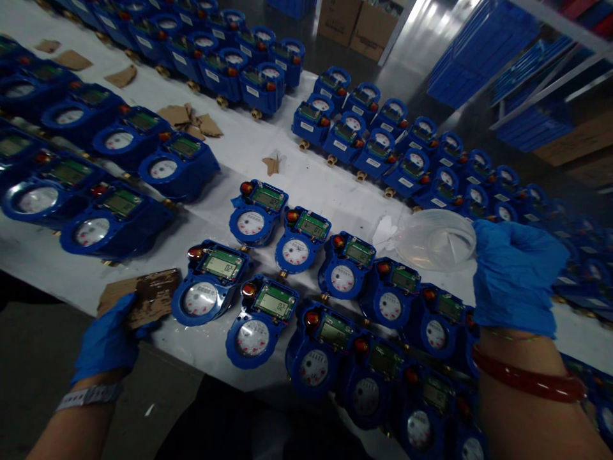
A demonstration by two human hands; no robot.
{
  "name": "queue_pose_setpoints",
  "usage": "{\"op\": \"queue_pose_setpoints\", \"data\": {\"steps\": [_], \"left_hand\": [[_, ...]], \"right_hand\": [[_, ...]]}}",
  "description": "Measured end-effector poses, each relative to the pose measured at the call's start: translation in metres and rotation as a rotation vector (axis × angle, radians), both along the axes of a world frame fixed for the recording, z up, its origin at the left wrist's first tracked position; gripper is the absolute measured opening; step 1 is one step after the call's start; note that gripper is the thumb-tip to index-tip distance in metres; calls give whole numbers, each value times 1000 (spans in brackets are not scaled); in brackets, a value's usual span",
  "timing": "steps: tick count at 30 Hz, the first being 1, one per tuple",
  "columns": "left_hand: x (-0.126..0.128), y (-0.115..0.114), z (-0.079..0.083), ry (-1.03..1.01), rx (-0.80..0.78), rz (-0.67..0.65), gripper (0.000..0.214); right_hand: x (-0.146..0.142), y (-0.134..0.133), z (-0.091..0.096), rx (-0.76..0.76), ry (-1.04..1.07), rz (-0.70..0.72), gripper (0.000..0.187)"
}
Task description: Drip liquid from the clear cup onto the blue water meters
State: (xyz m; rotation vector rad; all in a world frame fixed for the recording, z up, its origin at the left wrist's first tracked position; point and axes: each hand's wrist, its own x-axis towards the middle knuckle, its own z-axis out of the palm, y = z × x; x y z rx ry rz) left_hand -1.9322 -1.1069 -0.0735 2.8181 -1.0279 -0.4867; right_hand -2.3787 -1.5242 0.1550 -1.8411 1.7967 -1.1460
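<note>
My left hand (108, 342), in a blue glove, is closed on a worn piece of brown cardboard (143, 297) at the near edge of the white table (287, 172). My right hand (514, 275), also gloved, is closed on a clear plastic cover (433, 239) held above a row of blue water meters (345, 265). Several blue meters with round dials, green displays and red buttons lie face up between my hands.
More blue meters stand in rows at the left (115, 211) and along the far side (268, 76). Torn cardboard scraps (189, 120) lie on the table. Cardboard boxes (357, 22) and stacked blue crates (483, 51) stand beyond it.
</note>
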Motion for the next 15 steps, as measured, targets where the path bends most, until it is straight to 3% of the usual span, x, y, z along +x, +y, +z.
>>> {"op": "queue_pose_setpoints", "data": {"steps": [10,15], "left_hand": [[2,4,-1,2,13,-13,68],[-2,-3,7,19,18,3,64]], "right_hand": [[-3,0,-3,-28,-15,21,35],[-6,0,-4,-23,5,21,34]]}}
